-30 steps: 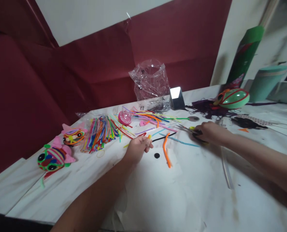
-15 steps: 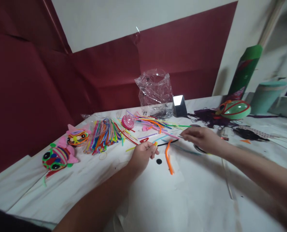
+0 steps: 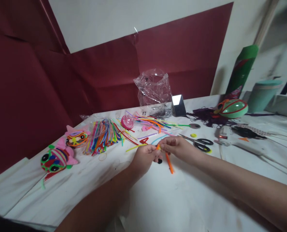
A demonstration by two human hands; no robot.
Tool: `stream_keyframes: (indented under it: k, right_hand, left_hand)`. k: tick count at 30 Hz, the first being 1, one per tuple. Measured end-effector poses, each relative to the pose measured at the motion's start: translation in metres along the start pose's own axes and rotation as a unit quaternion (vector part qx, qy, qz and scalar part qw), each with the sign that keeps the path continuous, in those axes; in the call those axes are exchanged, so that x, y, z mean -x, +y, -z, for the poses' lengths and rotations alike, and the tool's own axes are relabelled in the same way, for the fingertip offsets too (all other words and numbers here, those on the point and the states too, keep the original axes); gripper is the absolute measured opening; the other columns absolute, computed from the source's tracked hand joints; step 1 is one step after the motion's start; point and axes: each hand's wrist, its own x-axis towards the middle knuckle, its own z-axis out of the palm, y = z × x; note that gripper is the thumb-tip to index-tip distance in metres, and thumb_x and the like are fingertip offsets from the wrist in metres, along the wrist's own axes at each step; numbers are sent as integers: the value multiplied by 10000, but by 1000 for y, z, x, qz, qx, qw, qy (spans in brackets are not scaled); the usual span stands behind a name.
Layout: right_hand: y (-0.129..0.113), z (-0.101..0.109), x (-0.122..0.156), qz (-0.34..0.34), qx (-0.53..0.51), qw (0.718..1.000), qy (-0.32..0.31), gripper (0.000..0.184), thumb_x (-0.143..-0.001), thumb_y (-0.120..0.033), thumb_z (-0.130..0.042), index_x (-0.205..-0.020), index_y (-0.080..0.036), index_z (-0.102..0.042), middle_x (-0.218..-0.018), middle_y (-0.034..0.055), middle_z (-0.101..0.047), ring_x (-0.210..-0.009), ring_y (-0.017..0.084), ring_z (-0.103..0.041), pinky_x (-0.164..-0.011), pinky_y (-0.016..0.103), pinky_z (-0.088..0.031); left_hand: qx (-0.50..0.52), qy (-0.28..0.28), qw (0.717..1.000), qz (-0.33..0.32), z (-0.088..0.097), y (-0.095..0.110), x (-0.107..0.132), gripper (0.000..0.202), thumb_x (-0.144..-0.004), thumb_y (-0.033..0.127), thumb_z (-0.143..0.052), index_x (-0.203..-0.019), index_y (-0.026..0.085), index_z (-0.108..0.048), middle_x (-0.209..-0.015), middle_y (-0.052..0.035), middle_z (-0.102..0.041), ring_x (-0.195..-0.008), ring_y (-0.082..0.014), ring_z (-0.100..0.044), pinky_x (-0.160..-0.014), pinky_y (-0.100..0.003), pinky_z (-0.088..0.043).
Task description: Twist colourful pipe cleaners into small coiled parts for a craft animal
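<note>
My left hand [image 3: 144,155] is closed, its thumb and fingers pinching a small yellow-orange piece [image 3: 158,147] that looks like bent pipe cleaner. From the other side my right hand [image 3: 178,146] meets it, fingertips closed on the same piece. Most of it is hidden by the fingers. Just below lies an orange pipe cleaner [image 3: 169,164] on the white table, its upper end covered by my right hand. A black round disc [image 3: 160,161] shows under my left fingertips. Black-handled scissors [image 3: 202,141] lie to the right of my right hand.
A bundle of coloured pipe cleaners [image 3: 105,137] and two decorated balls [image 3: 56,158] are on the left. A pink plastic cup [image 3: 127,121], clear bag [image 3: 154,90] and phone [image 3: 179,105] stand behind. A glue gun [image 3: 226,133] with its cable and a green ball [image 3: 235,108] are right.
My right hand has come left and down from beside the scissors to meet my left hand at the small piece. The scissors and glue gun are now uncovered. The left hand stays about where it was.
</note>
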Motion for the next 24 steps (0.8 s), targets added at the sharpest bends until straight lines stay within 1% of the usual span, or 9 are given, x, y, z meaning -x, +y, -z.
stream_keyframes:
  k: [2, 5, 9, 12, 15, 18, 21, 22, 24]
  right_hand:
    - [2, 6, -1, -23, -5, 1000, 18, 252, -731, -400, -537, -756, -157, -599, -641, 0, -602, -545, 98, -479, -564, 245, -381]
    - [6, 11, -2, -36, 1, 999, 40, 238, -719, -387, -552, -751, -155, -595, -637, -4, -595, -546, 96, -473, -555, 239, -373]
    - [9, 6, -1, -1, 0, 1000, -15, 177, -719, -334, -557, -710, -160, -590, -655, 6, -633, -625, 120, -545, -604, 237, -398]
    - [11, -2, 1, 15, 28, 999, -5, 142, -720, -288, -541, -677, -158, -576, -653, 14, -648, -630, 129, -559, -601, 238, -405]
    - [11, -6, 3, 28, 88, 995, 23, 139, -723, -267, -516, -651, -159, -566, -600, 3, -622, -567, 116, -520, -545, 229, -384]
    - [9, -2, 4, 50, 149, 987, 20, 151, -732, -259, -500, -643, -160, -570, -583, -7, -594, -529, 102, -478, -501, 219, -355]
    - [8, 11, 0, 57, 204, 977, -3, 171, -756, -251, -476, -706, -157, -610, -624, 1, -601, -560, 111, -504, -515, 220, -368]
    - [9, 17, -1, 60, 237, 970, -17, 177, -760, -231, -467, -735, -156, -625, -644, 8, -610, -577, 119, -518, -530, 225, -378]
    - [13, 28, -3, 89, 314, 943, -66, 199, -751, -162, -454, -791, -164, -649, -713, 25, -634, -622, 132, -542, -571, 235, -399]
  left_hand:
    - [9, 3, 1000, 6, 1, -1, -1, 178, -670, 271, -555, -552, 139, -536, -517, 9, -546, -464, -69, -408, -517, -226, -308]
    - [15, 6, 1000, 9, 3, -3, -3, 202, -671, 289, -565, -541, 138, -535, -510, 9, -534, -471, -68, -398, -526, -229, -296]
    - [15, 1, 1000, -3, 2, -6, -4, 176, -667, 280, -563, -561, 141, -541, -502, 15, -516, -465, -68, -379, -516, -230, -283]
    - [-2, 6, 1000, 8, 0, -7, -3, 165, -654, 260, -554, -538, 146, -527, -496, 10, -529, -462, -70, -381, -508, -228, -281]
    - [-16, 10, 1000, 11, -2, -7, -1, 161, -640, 255, -556, -524, 154, -509, -507, 2, -555, -464, -76, -396, -499, -226, -280]
    - [-30, -1, 1000, 5, -1, -5, -1, 140, -629, 256, -568, -539, 154, -529, -518, 4, -560, -460, -75, -392, -488, -225, -276]
    - [-45, 16, 999, -2, 2, -3, -3, 162, -638, 269, -577, -531, 152, -541, -489, 24, -515, -455, -70, -373, -481, -222, -261]
    - [-49, 31, 998, -1, 3, -3, -4, 174, -644, 281, -580, -533, 151, -544, -477, 32, -494, -450, -68, -363, -477, -221, -252]
    - [-59, 60, 996, 8, 6, -4, -7, 199, -657, 306, -585, -539, 149, -551, -458, 44, -456, -442, -63, -344, -469, -219, -236]
